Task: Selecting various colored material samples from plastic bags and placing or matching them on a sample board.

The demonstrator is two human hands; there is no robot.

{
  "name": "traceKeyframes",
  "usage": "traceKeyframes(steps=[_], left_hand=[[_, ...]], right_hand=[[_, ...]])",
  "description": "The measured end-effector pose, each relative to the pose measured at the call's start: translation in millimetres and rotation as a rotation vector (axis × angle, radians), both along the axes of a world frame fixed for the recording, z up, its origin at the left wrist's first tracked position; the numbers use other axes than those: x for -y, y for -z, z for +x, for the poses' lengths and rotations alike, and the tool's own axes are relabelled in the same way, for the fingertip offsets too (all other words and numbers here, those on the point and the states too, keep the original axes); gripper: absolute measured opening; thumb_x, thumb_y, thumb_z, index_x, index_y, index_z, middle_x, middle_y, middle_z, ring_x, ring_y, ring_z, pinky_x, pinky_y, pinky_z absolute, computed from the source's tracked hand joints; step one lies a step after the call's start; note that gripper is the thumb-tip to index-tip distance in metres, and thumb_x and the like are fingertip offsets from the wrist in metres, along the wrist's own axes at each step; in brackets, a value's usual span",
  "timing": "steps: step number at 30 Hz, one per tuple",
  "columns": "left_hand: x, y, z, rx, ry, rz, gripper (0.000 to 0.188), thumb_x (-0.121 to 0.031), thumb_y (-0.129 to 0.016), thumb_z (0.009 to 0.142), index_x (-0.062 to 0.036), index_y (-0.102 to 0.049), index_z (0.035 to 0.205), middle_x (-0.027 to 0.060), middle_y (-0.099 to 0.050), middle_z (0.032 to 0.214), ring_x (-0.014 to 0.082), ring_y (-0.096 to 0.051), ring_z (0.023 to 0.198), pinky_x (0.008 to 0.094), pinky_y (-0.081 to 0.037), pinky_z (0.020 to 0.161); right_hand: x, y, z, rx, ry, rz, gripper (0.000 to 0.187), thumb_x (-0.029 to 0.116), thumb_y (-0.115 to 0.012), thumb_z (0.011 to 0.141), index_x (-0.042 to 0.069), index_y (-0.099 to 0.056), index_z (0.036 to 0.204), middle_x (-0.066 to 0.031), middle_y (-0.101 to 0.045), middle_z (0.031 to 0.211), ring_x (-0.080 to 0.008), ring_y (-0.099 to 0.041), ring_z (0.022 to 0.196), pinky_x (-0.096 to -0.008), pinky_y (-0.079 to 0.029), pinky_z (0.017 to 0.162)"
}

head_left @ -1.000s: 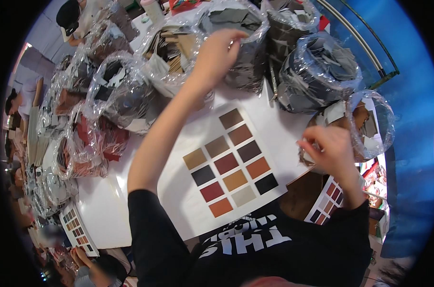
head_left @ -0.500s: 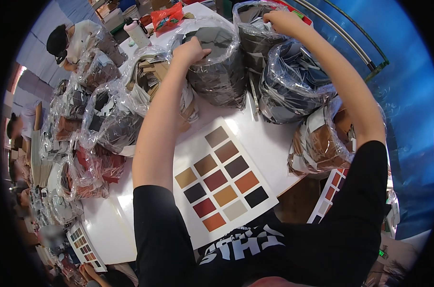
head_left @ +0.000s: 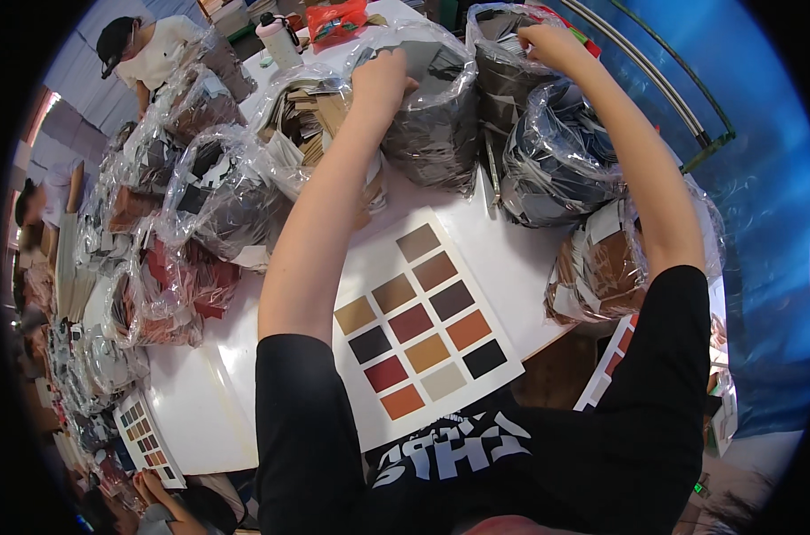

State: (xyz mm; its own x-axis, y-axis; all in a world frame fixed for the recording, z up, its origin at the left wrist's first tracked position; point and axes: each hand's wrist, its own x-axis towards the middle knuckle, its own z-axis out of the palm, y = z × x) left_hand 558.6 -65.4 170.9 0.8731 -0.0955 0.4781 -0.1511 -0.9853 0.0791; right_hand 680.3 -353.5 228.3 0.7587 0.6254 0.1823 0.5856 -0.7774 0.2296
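My left hand [head_left: 383,82] is over the left rim of a clear plastic bag full of dark grey sheet pieces [head_left: 436,67]. Its fingers are curled, the thumb pointing right; what they hold, if anything, is hidden. Farther right, my right hand [head_left: 552,45] reaches into another bag of grey pieces [head_left: 503,71], fingers bent together beside a stack of light edges. Whether a piece is pinched there is too small to tell. Closer to me on the white table lies a white card with rows of coloured swatches [head_left: 411,323], in brown, red, orange, beige and black.
Bags of tan [head_left: 311,120], dark blue [head_left: 557,169], brown [head_left: 597,267] and red pieces [head_left: 177,290] surround the table. A bottle [head_left: 278,40] and red plastic bag [head_left: 335,22] stand far back. A co-worker in a black cap [head_left: 146,49] is at far left. Green metal rails [head_left: 668,85] border the right.
The view has shifted, so the bags and card appear slightly farther right. My left hand has turned, knuckles up, and its fingers bend down more. My right hand stays at the same bag.
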Motion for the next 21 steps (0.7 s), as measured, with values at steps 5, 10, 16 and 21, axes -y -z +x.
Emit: traceKeyframes(steps=[5,10,16,21], left_hand=[[-1.9,2.6,-3.9,0.098,-0.016,0.09,0.02,-0.017,-0.066,0.079,-0.0051,-0.058,0.093,0.0148,-0.066,0.088,0.0331,-0.068,0.077,0.0441,-0.054,0.065],[7.2,-4.7,-5.9,0.026,-0.008,0.168,0.015,-0.011,-0.057,0.083,-0.0065,-0.054,0.097,0.0133,-0.067,0.084,0.0323,-0.068,0.078,0.0448,-0.054,0.066],[5.3,-44.7,-48.3,0.277,0.134,-0.4,0.018,-0.009,-0.055,0.089,-0.0046,-0.052,0.106,0.0182,-0.068,0.091,0.0287,-0.07,0.075,0.0387,-0.052,0.062],[-14.5,-48.8,-149.9,0.073,0.337,-0.892,0.019,-0.01,-0.051,0.096,0.0024,-0.056,0.11,0.0082,-0.067,0.091,0.0123,-0.067,0.076,0.0236,-0.05,0.067]], right_hand=[[3.1,-21.6,-19.4,0.031,-0.081,0.142,0.016,0.01,-0.069,0.072,0.008,-0.065,0.087,-0.0104,-0.061,0.093,-0.0298,-0.062,0.091,-0.04,-0.05,0.077],[19.5,-7.5,-2.4,0.082,-0.051,-0.025,0.02,0.013,-0.069,0.071,0.01,-0.066,0.091,-0.0076,-0.066,0.098,-0.0281,-0.064,0.093,-0.0402,-0.051,0.077],[1.9,-36.5,-33.2,0.037,0.051,0.197,0.02,0.022,-0.062,0.081,0.013,-0.068,0.098,-0.0093,-0.069,0.086,-0.0213,-0.068,0.079,-0.034,-0.053,0.067],[-61.9,-79.5,-93.2,-0.479,-0.1,1.142,0.019,0.018,-0.065,0.086,-0.001,-0.065,0.09,-0.0069,-0.068,0.073,-0.0147,-0.064,0.063,-0.0242,-0.049,0.056]])
